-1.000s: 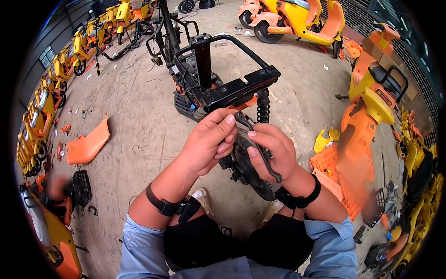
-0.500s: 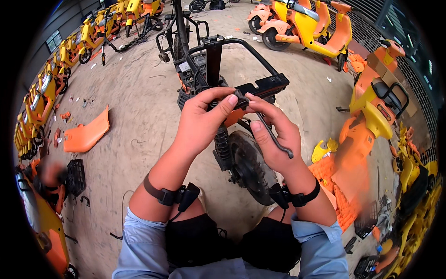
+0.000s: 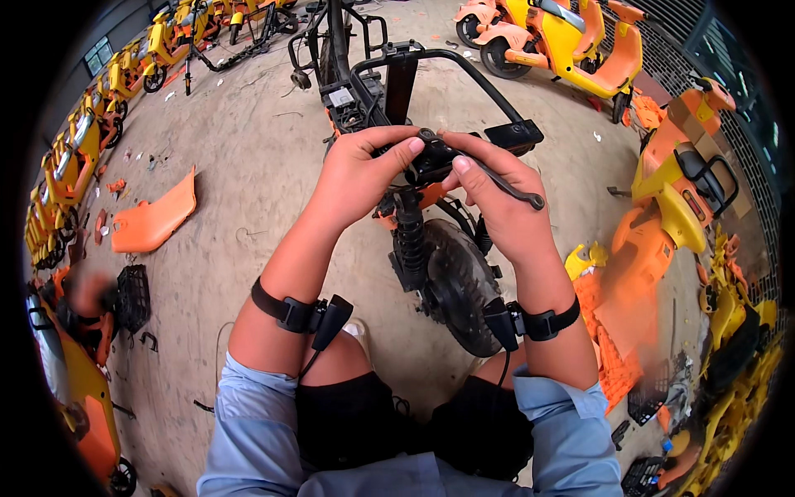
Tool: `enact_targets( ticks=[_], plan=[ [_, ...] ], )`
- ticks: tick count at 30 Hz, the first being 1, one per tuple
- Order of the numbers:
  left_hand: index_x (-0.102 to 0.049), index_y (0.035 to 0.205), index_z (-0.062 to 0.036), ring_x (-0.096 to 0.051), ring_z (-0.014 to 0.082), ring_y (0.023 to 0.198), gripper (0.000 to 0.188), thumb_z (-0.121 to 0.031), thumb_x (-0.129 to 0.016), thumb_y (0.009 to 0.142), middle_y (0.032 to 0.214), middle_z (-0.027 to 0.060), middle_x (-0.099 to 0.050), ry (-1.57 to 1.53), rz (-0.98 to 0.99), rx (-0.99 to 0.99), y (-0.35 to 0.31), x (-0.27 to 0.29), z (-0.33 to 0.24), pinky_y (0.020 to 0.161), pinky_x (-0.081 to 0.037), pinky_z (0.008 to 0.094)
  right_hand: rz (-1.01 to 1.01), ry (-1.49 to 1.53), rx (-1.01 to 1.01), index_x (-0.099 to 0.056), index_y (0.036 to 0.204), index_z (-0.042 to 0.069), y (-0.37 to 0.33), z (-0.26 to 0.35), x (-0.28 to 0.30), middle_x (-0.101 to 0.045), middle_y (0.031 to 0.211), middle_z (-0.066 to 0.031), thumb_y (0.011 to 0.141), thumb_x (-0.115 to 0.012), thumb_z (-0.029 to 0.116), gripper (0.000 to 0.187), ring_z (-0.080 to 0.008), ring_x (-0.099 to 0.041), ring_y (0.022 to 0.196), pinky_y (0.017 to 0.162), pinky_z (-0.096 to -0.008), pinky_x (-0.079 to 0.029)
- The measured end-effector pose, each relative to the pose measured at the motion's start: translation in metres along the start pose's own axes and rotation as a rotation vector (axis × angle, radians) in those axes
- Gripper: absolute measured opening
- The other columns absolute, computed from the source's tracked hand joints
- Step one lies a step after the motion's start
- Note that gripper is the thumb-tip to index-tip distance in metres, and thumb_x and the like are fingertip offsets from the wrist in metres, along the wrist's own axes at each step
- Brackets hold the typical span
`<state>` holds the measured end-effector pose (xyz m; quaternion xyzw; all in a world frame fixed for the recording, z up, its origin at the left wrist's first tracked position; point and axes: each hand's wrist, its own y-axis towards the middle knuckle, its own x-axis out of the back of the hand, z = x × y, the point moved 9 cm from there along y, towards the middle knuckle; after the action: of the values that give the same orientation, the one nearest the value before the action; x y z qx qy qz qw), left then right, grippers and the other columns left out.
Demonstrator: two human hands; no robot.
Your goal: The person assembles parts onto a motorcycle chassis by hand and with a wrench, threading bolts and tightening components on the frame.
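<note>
Both hands at chest height over a stripped scooter frame (image 3: 431, 248). Left hand (image 3: 360, 174), fingers closed around a small black part (image 3: 431, 161) at the top of the frame, thumb pressed on its upper face. Right hand (image 3: 497, 203) grips the same part from the other side, fingers also clamped on a dark metal wrench (image 3: 513, 189) whose end sticks out rightward. Rear wheel (image 3: 460, 286) directly below. Loose orange panel (image 3: 153, 217) on the concrete floor (image 3: 248, 166), well left.
</note>
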<state>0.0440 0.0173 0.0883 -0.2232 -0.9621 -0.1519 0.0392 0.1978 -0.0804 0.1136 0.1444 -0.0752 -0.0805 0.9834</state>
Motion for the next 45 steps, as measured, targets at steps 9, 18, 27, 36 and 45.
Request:
enact_targets(
  ticks=[9, 18, 27, 36, 45],
  plan=[
    [-0.074, 0.123, 0.0017, -0.069, 0.0138, 0.1, 0.034, -0.023, -0.072, 0.1, 0.109, 0.0086, -0.077, -0.012, 0.029, -0.003, 0.004, 0.0, 0.009, 0.091, -0.054, 0.0304, -0.008, -0.01, 0.009, -0.069, 0.132, 0.001, 0.0, -0.004, -0.003, -0.074, 0.116, -0.0073, 0.101, -0.068, 0.015, 0.034, -0.0109, -0.068, 0.1, 0.091, -0.0273, -0.053],
    [-0.072, 0.129, 0.0, -0.066, 0.0127, 0.107, 0.037, -0.025, -0.071, 0.101, 0.116, 0.007, -0.075, -0.077, 0.103, 0.006, 0.002, -0.002, 0.01, 0.096, -0.052, 0.0297, -0.017, -0.133, 0.082, -0.07, 0.129, 0.001, -0.002, 0.003, -0.01, -0.076, 0.117, -0.0085, 0.101, -0.068, 0.013, 0.031, -0.0108, -0.068, 0.098, 0.088, -0.027, -0.054],
    [-0.072, 0.129, -0.0022, -0.066, 0.0112, 0.103, 0.037, -0.022, -0.075, 0.099, 0.113, 0.0058, -0.074, -0.027, 0.076, -0.052, 0.001, 0.001, 0.004, 0.09, -0.054, 0.0284, -0.082, -0.487, 0.375, -0.07, 0.122, 0.002, -0.01, 0.032, -0.026, -0.074, 0.121, -0.0169, 0.099, -0.068, 0.012, 0.025, -0.0304, -0.074, 0.105, 0.09, -0.0361, -0.057],
    [-0.074, 0.12, -0.0008, -0.059, 0.0049, 0.079, 0.033, -0.021, -0.08, 0.094, 0.088, -0.0023, -0.067, 0.024, 0.003, -0.051, 0.001, -0.002, 0.007, 0.069, -0.052, 0.0242, -0.143, -0.653, 0.503, -0.07, 0.118, 0.005, -0.017, 0.042, -0.034, -0.073, 0.118, -0.0173, 0.095, -0.073, 0.013, 0.025, -0.0341, -0.073, 0.103, 0.086, -0.0376, -0.058],
    [-0.075, 0.118, -0.0004, -0.062, 0.0072, 0.084, 0.031, -0.02, -0.08, 0.094, 0.094, 0.0006, -0.072, 0.018, 0.002, -0.06, 0.003, -0.002, 0.006, 0.076, -0.054, 0.026, -0.174, -0.697, 0.619, -0.072, 0.118, 0.005, -0.022, 0.043, -0.031, -0.074, 0.118, -0.019, 0.094, -0.073, 0.009, 0.024, -0.0331, -0.075, 0.098, 0.084, -0.0367, -0.059]
  ],
)
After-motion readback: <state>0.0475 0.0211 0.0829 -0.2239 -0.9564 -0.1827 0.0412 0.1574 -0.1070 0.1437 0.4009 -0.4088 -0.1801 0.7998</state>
